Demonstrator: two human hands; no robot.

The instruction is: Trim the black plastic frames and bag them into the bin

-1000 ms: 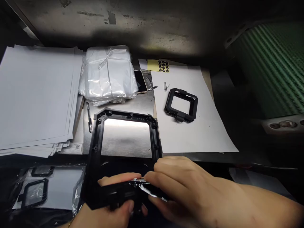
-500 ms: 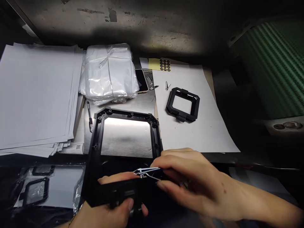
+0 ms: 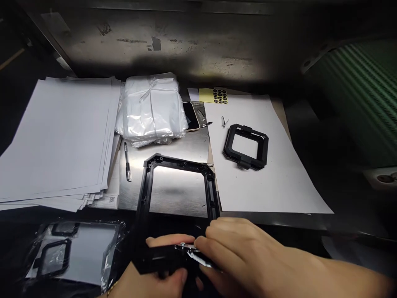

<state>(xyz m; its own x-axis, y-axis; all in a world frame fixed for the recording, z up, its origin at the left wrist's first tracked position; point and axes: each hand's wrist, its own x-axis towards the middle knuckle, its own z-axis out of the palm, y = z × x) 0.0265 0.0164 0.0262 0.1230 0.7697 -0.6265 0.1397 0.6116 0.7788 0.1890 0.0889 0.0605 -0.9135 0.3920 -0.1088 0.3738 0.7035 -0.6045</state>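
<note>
A large black plastic frame (image 3: 145, 198) with cut corners and small screw posts is held up at the near edge of the table. My left hand (image 3: 161, 281) grips its near bar, thumb below and a finger showing inside the opening. In my right hand (image 3: 238, 248) is a shiny nail clipper (image 3: 194, 253), pinched between thumb and fingers, its jaw end at the frame's near bar. Whether the jaws touch the plastic I cannot tell. On the white sheet (image 3: 279, 182) beyond lies a smaller black frame (image 3: 228, 145) with clips on two sides.
At the left stand a paper stack (image 3: 68, 140) and a bundle of clear bags (image 3: 151, 111). A pen (image 3: 127, 161), a phone (image 3: 192, 116), loose nail clippers (image 3: 223, 121) and a yellow sticker sheet (image 3: 207, 95) lie around. Bagged black frames (image 3: 54, 256) rest at the near left.
My right hand has turned the nail clipper, bringing it onto the frame's near bar; its handles look closer to the fingers. The whole view has shifted, so everything sits lower and farther right.
</note>
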